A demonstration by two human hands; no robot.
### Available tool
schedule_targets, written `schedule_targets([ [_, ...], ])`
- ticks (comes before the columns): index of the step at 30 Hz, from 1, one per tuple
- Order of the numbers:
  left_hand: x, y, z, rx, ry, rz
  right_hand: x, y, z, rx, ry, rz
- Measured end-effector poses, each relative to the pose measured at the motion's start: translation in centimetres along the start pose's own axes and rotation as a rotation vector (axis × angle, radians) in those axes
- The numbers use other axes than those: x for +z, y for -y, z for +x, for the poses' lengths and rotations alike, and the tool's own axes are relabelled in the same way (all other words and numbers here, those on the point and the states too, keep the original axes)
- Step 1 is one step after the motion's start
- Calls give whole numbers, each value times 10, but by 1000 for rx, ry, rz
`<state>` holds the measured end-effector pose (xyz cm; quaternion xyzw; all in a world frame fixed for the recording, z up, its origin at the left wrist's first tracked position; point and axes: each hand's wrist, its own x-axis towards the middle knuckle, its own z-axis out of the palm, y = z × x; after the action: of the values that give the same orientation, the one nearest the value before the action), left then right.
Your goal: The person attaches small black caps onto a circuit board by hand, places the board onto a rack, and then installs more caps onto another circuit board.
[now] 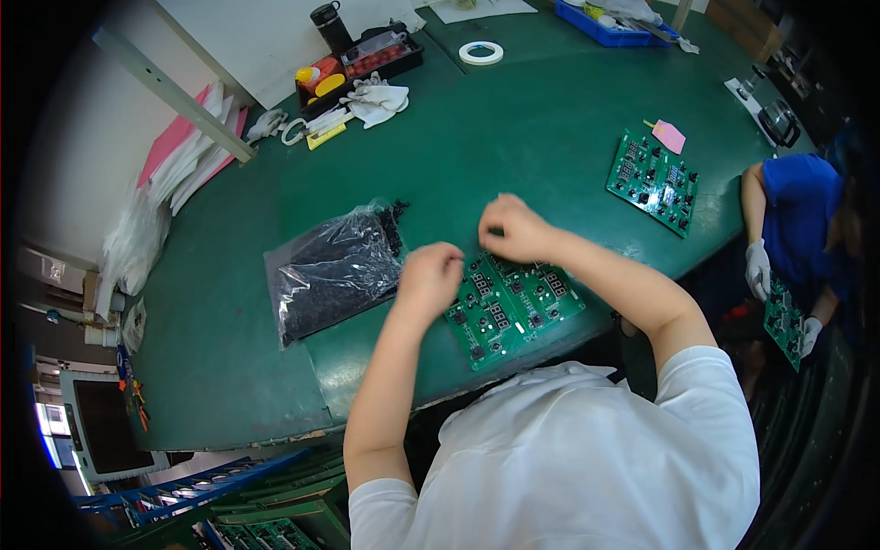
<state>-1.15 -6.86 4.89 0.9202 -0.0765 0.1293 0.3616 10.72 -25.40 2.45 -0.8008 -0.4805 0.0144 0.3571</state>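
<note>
A green circuit board (pixel 522 316) with digit displays and several small black components lies on the table near its front edge, in front of me. My left hand (pixel 431 282) is over the board's left edge, fingers curled together. Above the board's far edge is my right hand (pixel 515 229), its fingers also bent into a pinch. Whatever either hand holds is too small or hidden to make out. Left of the board lies a clear plastic bag (pixel 332 273) full of small black parts, with loose black parts (pixel 396 218) spilling from its mouth.
Another circuit board (pixel 649 188) with a pink tag (pixel 669 137) lies to the right. Beyond it, a gloved co-worker holds a board (pixel 784 323). A tape roll (pixel 481 53), gloves (pixel 374 99), a black tray (pixel 390 60) and a blue bin (pixel 610 29) sit far back.
</note>
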Motion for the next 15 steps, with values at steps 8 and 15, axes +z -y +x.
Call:
schedule_targets([
  [8, 38, -27, -15, 270, 253, 256, 13, -19, 50, 169, -126, 69],
  [15, 49, -29, -20, 266, 173, 219, 51, -24, 103, 270, 61, 34],
])
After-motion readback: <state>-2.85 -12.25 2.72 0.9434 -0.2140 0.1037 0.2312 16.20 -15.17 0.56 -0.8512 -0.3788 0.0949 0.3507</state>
